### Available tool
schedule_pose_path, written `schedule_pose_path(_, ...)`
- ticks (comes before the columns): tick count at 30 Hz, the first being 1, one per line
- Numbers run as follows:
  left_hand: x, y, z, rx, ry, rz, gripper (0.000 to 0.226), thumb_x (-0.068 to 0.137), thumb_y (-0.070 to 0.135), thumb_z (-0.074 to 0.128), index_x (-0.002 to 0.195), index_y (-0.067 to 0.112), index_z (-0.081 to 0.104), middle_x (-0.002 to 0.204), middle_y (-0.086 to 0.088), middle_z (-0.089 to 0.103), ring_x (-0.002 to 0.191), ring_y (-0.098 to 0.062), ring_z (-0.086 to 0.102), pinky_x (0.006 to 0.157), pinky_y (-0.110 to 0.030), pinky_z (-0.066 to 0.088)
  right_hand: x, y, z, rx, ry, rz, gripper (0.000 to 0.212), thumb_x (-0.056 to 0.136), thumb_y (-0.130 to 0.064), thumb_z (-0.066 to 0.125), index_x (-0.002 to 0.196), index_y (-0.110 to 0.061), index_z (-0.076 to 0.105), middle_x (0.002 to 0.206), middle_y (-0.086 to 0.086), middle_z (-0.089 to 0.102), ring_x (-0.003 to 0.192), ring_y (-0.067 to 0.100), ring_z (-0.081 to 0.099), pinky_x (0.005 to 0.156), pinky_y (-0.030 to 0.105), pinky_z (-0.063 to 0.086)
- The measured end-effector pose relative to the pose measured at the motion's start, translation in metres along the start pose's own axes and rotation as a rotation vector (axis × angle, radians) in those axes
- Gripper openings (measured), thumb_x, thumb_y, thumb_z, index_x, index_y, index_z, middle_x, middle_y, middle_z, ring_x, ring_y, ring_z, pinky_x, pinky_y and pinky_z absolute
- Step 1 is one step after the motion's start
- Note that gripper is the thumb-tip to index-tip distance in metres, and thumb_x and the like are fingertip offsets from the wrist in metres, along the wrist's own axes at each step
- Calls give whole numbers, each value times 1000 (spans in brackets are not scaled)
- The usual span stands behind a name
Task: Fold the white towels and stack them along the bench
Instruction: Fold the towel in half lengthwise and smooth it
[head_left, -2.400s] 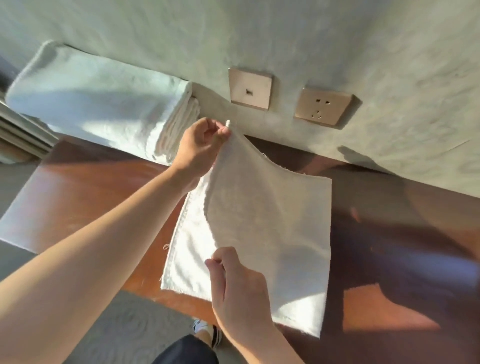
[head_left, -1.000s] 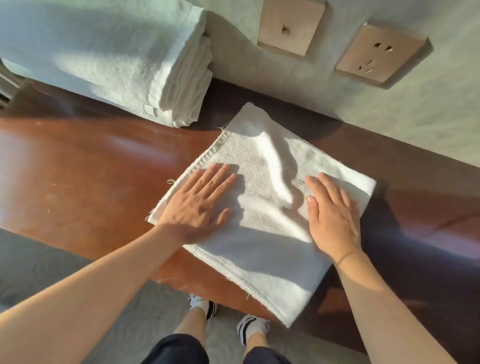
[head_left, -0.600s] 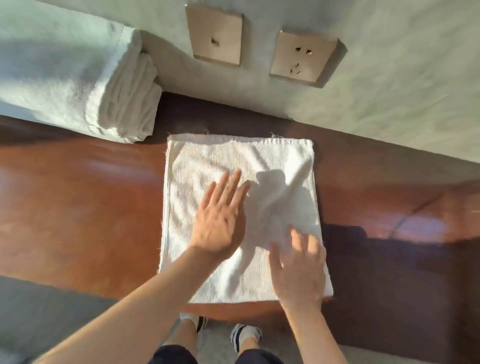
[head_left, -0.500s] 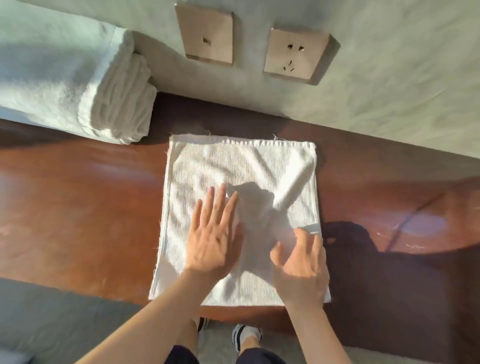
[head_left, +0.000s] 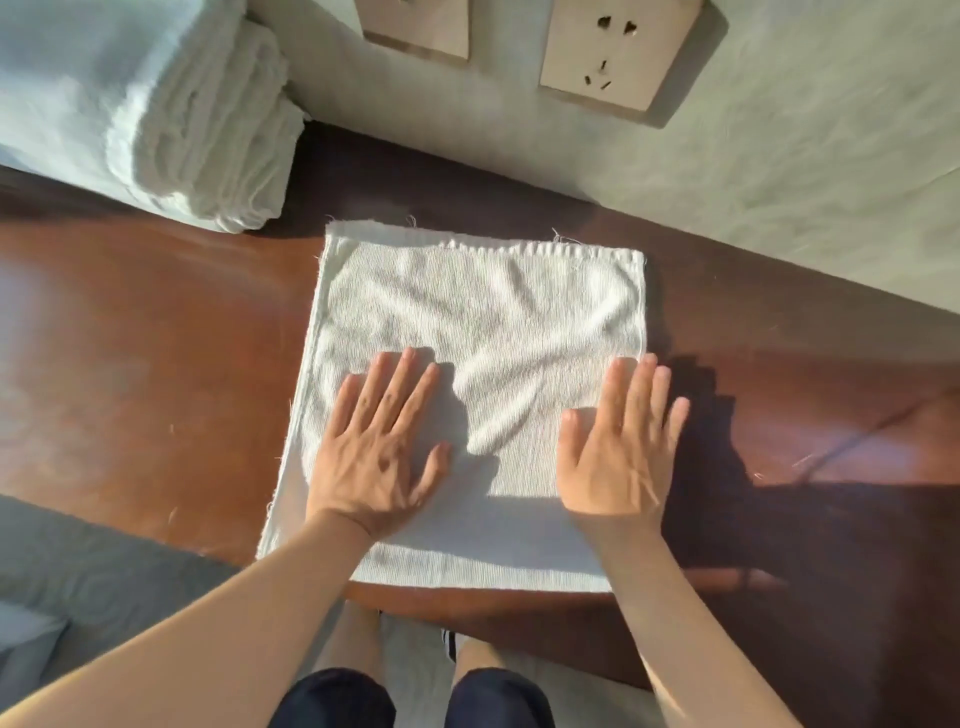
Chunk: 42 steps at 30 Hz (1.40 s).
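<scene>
Both hands flat, fingers straight, no grip: left hand (head_left: 376, 457) and right hand (head_left: 621, 447) pressing the white towel (head_left: 483, 322) smooth on the tabletop (head_left: 145, 364). Probably next: stack it onto the folded pile (head_left: 156, 104), far left.

Towel (head_left: 483, 322) on bench (head_left: 145, 353); towel stack (head_left: 156, 104) behind-left.

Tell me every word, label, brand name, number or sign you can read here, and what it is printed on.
None: nothing in this view carries readable text.
The wall socket shows only its pin holes, no lettering.
The switch plate beside it is blank.
The towel under the left hand and right hand, and the stack of folded towels, show no tag or print.
</scene>
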<state>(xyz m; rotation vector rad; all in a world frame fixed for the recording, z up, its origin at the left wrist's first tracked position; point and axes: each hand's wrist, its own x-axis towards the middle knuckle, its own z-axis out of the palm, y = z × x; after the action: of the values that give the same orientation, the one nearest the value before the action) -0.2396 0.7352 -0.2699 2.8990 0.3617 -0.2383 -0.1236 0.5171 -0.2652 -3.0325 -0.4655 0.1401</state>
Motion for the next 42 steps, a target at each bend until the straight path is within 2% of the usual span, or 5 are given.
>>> schedule_pose_path(6, 0, 1, 0, -11, 29, -1, 76, 96, 55, 33, 161, 18, 23, 168, -5, 18, 156, -27, 11, 125, -52, 16, 8, -50, 10, 88, -67, -482, 66, 104, -51, 33, 162, -23, 19, 170, 4, 9, 157, 23, 3, 125, 55, 10)
schedule_pose_path(12, 0, 0, 2, 12, 45, 2, 77, 95, 56, 34, 160, 17, 25, 167, -6, 22, 156, -28, 15, 125, -52, 17, 64, -5, -5, 35, -3, 87, 74, 103, -53, 22, 162, -9, 13, 169, 14, 7, 157, 31, 4, 125, 58, 6)
schedule_pose_path(17, 0, 0, 0, 7, 44, 3, 78, 93, 55, 38, 159, 15, 27, 167, -6, 22, 156, -28, 16, 124, -53, 18, 71, -53, -4, 64, -103, -461, 68, 105, -55, 21, 163, -26, 4, 171, 3, -4, 157, 21, -7, 126, 52, -1)
schedule_pose_path(25, 0, -2, 2, 20, 22, 18, 81, 93, 56, 39, 161, 17, 20, 169, -5, 14, 157, -25, 9, 126, -51, 14, 108, -23, -4, 56, 14, 88, 70, 104, -55, 19, 163, -19, 11, 171, 8, 1, 157, 30, -3, 125, 57, 0)
schedule_pose_path(42, 0, -7, 7, -10, 1, 39, 84, 93, 57, 36, 163, 20, 8, 170, 0, 5, 157, -21, 1, 126, -49, 11, -77, -68, 19, 77, -14, -105, 66, 100, -47, 38, 160, -22, 26, 168, 7, 18, 157, 30, 10, 123, 60, 13)
